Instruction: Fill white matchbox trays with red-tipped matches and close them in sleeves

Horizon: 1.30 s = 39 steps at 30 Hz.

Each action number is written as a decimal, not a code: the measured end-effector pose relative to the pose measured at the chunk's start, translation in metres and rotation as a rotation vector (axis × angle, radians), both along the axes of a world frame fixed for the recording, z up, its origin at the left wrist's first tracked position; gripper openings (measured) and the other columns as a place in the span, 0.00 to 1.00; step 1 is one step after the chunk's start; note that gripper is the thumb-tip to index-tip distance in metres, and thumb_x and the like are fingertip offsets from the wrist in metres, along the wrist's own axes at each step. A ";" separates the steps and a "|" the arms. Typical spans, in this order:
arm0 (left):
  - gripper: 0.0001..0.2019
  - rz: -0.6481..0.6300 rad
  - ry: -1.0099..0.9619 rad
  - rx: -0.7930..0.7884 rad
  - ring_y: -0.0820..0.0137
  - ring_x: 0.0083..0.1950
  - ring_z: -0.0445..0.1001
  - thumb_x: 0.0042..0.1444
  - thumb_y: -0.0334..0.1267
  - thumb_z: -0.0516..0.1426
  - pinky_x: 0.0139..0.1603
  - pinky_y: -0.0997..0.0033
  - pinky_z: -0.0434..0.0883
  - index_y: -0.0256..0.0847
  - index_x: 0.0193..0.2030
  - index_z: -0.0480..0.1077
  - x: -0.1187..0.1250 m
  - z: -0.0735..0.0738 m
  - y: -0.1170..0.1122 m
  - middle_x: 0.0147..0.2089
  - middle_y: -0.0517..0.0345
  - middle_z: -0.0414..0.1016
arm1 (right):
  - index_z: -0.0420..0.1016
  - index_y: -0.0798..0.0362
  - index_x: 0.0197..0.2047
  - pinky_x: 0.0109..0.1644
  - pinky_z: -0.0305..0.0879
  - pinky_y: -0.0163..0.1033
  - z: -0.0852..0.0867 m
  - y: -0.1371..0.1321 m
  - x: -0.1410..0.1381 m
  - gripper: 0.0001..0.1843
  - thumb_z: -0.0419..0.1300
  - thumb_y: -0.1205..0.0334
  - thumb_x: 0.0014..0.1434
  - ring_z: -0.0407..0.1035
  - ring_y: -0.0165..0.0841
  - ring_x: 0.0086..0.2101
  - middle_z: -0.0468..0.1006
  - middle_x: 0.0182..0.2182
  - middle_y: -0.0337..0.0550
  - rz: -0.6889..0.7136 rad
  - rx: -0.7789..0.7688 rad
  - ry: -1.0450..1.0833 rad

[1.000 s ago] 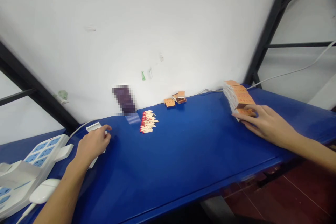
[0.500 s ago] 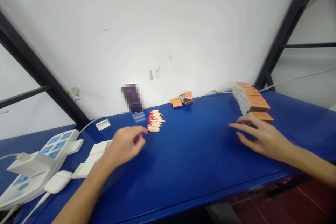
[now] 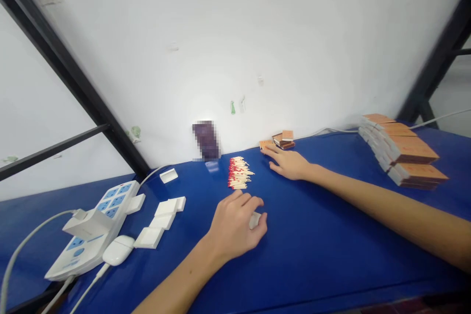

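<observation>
Tray, small & white (image 3: 253, 220), shows partly in the L hand (image 3: 235, 225), over the mid tabletop (image 3: 312, 235), nearer its front edge than the matches are. Thumb & fingers curl in on it; most of it is hidden. R hand (image 3: 290, 163) reaches twd the back edge, fingers spread, thumb apart, nothing visibly gripped; fingertips overlap a flat orange matchbox cover (image 3: 265, 144). Can't tell if they touch it.

Tray is prob. thin card: v. light, fairly stiff, easily dented, so best held lightly by its side walls. Cover is prob. just as light & crushable; pinch by its long sides, no hard squeeze.

Loose red-tipped matches (image 3: 239, 173) lie btwn the hands & back edge: thin, prob. brittle, apt to roll. A few more boxes (image 3: 287, 136) sit by the back edge; a big orange box stack (image 3: 410, 146) is twd the R end. White trays (image 3: 165, 212) lie L of centre, beside a power strip (image 3: 117, 202) at the L end.

Surface: glossy blue, likely slick. Behind: white wall (image 3: 312, 49), scuffed, w/ a pixelated dark item (image 3: 206, 141) against it; black metal bars (image 3: 73, 68) either side.
</observation>
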<state>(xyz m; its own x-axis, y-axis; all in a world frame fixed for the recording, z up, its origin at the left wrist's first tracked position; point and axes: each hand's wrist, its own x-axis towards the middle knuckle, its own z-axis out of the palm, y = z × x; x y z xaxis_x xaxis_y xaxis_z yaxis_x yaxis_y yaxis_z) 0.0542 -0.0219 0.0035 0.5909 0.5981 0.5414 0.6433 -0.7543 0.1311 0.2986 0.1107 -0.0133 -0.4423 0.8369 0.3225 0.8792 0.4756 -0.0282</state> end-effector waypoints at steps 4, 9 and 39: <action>0.07 0.147 -0.160 -0.007 0.68 0.35 0.69 0.60 0.35 0.53 0.39 0.68 0.65 0.40 0.36 0.72 -0.015 0.003 0.017 0.32 0.56 0.72 | 0.65 0.49 0.64 0.44 0.73 0.43 -0.007 -0.023 -0.004 0.24 0.47 0.64 0.65 0.76 0.39 0.44 0.67 0.62 0.48 0.063 0.028 -0.039; 0.09 0.299 -0.134 -0.125 0.66 0.35 0.68 0.61 0.36 0.51 0.38 0.68 0.62 0.41 0.36 0.72 -0.041 -0.003 0.048 0.28 0.59 0.71 | 0.71 0.51 0.57 0.35 0.70 0.38 -0.004 -0.065 0.006 0.19 0.49 0.64 0.65 0.76 0.34 0.36 0.73 0.56 0.49 0.094 0.148 -0.091; 0.09 0.425 0.016 -0.335 0.71 0.27 0.67 0.60 0.39 0.52 0.29 0.73 0.56 0.42 0.40 0.73 -0.051 -0.009 0.060 0.25 0.63 0.68 | 0.76 0.49 0.52 0.41 0.57 0.41 -0.003 -0.052 -0.081 0.16 0.54 0.56 0.65 0.65 0.36 0.38 0.72 0.40 0.47 0.333 0.024 0.121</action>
<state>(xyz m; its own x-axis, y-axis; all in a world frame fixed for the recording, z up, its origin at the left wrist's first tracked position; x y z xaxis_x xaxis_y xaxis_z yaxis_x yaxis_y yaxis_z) 0.0032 0.0379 -0.0059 0.2664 0.9243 0.2733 0.8865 -0.3463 0.3071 0.2174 0.0588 -0.0164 -0.6469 0.6449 0.4070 0.6669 0.7372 -0.1082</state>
